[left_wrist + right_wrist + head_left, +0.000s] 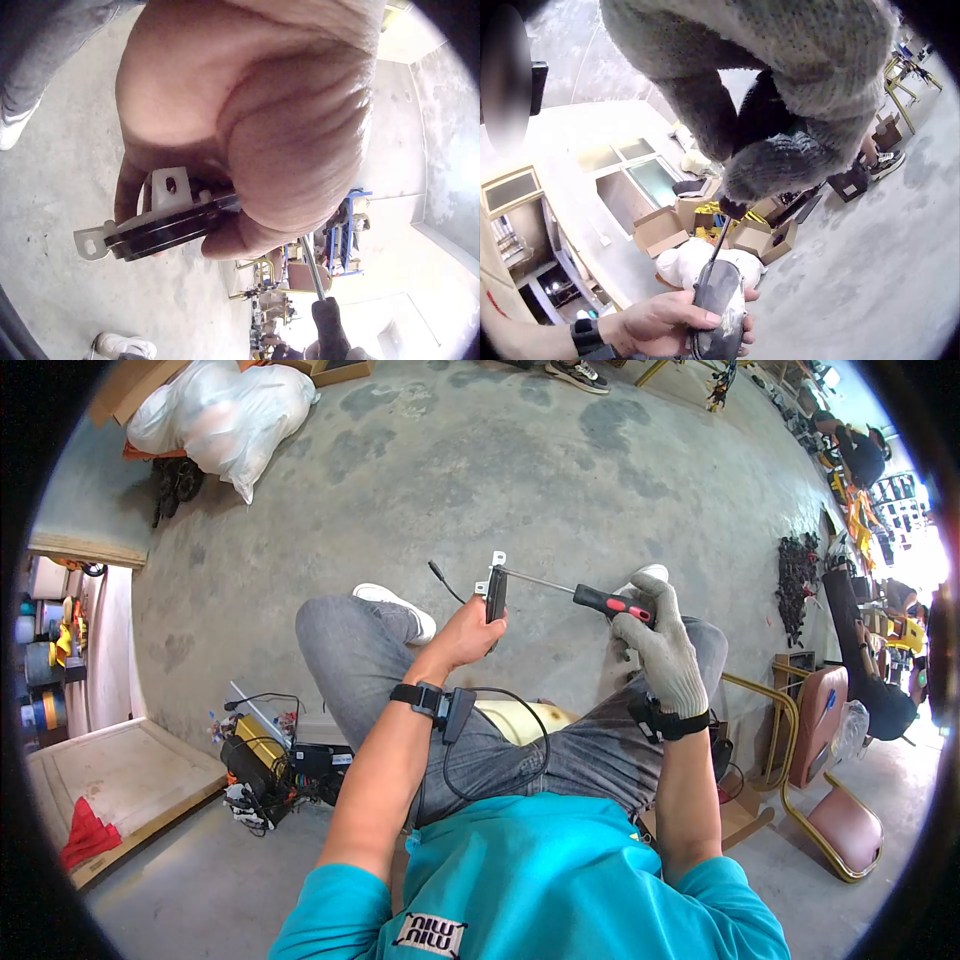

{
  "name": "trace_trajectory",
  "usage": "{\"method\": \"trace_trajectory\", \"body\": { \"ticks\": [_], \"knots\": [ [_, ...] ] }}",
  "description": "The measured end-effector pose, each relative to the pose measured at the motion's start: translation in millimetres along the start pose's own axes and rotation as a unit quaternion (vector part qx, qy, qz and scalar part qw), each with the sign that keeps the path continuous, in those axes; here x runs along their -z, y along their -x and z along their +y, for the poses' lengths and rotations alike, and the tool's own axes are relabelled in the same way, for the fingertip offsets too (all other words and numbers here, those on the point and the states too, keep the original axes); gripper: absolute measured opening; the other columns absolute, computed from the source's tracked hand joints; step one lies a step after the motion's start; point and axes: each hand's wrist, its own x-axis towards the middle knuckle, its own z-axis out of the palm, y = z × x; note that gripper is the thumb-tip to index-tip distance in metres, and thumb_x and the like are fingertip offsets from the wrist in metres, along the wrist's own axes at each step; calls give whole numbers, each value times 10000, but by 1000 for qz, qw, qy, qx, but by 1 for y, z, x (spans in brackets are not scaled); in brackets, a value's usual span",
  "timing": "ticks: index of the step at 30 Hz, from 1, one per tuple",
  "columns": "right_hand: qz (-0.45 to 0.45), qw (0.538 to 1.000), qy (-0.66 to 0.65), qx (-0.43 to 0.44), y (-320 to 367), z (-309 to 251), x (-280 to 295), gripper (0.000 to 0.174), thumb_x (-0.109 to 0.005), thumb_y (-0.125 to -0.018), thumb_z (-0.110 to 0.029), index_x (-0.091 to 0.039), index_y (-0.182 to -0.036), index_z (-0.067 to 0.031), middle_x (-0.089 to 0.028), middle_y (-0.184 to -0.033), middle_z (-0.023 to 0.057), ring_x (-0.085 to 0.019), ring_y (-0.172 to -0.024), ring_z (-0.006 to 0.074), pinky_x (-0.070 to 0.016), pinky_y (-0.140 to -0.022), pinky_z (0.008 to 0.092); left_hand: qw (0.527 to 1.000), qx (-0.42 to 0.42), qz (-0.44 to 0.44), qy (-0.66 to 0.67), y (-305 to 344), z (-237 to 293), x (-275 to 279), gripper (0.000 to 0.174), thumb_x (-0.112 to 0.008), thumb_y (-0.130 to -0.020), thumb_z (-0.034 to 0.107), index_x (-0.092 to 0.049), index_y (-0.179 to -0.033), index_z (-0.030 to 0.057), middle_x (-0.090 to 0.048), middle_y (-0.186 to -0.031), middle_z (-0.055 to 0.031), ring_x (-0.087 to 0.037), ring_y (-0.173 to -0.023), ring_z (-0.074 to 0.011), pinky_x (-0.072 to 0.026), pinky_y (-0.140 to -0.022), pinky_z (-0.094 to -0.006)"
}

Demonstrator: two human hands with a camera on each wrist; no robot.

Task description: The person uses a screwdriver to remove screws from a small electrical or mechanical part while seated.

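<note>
- One black part (496, 598) sits pinched between the thumb and fingers of the bare left hand (465, 638), its far end jutting past the fingertips. No support shows beneath it, so a hard push or turn could twist it out of that grip.
- Two pale tabs (171, 187) stick out from the part, clear of the left fingers. They look thin; prying against them could bend or crack one.
- Gripped in the curled fingers of the gloved right hand (658, 645), a screwdriver (612, 603) spans the gap between the hands, its shaft meeting the part's edge just beyond the left thumb. Whether the tip is seated cannot be told. Poor seating or a slanted push could make it skid, scoring the casing or jabbing the unprotected thumb.
- Loose knit on the glove (780, 45) could slide on the handle, costing the right fingers control under load.
- Free-hanging, a dark lead (446, 584) pokes out beside the left fingers; turning the part could snag it.
- Behind those fingers, a wire (546, 755) loops below the wrist and could catch on a knee.
- Bare floor (560, 480) spreads beyond both sets of fingertips, where anything dropped could bounce or roll away.
</note>
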Motion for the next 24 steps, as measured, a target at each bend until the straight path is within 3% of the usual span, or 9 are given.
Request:
{"method": "trace_trajectory", "body": {
  "ticks": [6, 7, 9, 15, 18, 22, 24],
  "knots": [
    [-13, 996, -19, -88, 0, -8, 3, 570, -630, -963, -198, -416, -1424, 60, -615, -959, 117, -607, -729, 155, -509, -671, 299, 1000, -10, 8, 2, -3, -8, -2, 218, -622, -885, 110, -581, -1070, 2, -617, -946, -34, -575, -866, -132, -497, -766, -311],
    [-14, 996, -19, -89, 0, -3, 2, 570, -630, -963, -198, -416, -1424, 60, -615, -959, 117, -607, -729, 155, -509, -671, 299, 1000, -9, 8, 2, -3, -9, -1, 218, -622, -885, 110, -581, -1070, 2, -617, -946, -34, -575, -866, -132, -497, -766, -311],
    [9, 1000, 22, 10, -1, 10, -1, 575, -620, -974, -219, -411, -1421, 75, -622, -913, 108, -608, -720, 154, -507, -668, 293, 1000, -15, 9, -8, -4, -9, -1, 235, -626, -883, 111, -581, -1085, 0, -627, -964, -39, -586, -886, -134, -501, -783, -311],
    [-3, 995, -26, -92, 0, 1, 2, 598, -625, -967, -221, -398, -1439, 68, -632, -904, 107, -622, -729, 151, -512, -678, 287, 1000, -15, 15, -5, -4, -11, -3, 239, -641, -899, 111, -584, -1099, -5, -637, -974, -44, -596, -901, -141, -501, -798, -311],
    [16, 1000, 10, -23, -1, 11, -2, 607, -630, -971, -233, -395, -1447, 61, -627, -899, 100, -621, -725, 144, -513, -666, 285, 999, -15, 12, -27, -4, -10, -2, 229, -641, -908, 110, -585, -1097, -6, -637, -971, -43, -597, -898, -141, -502, -799, -313],
    [-3, 998, 20, -66, -1, 6, 2, 614, -630, -961, -224, -394, -1448, 65, -630, -910, 100, -623, -729, 149, -519, -683, 294, 998, -34, 24, -45, -6, -14, -3, 225, -639, -907, 109, -586, -1093, -5, -636, -964, -40, -595, -894, -139, -502, -800, -313],
    [-9, 994, -52, -97, -3, 14, 3, 612, -631, -951, -210, -398, -1443, 68, -630, -912, 99, -625, -737, 146, -522, -692, 295, 999, -19, 16, -35, -5, -12, -2, 221, -640, -906, 109, -586, -1090, -2, -631, -954, -36, -590, -882, -135, -499, -787, -312]
  ]
}}
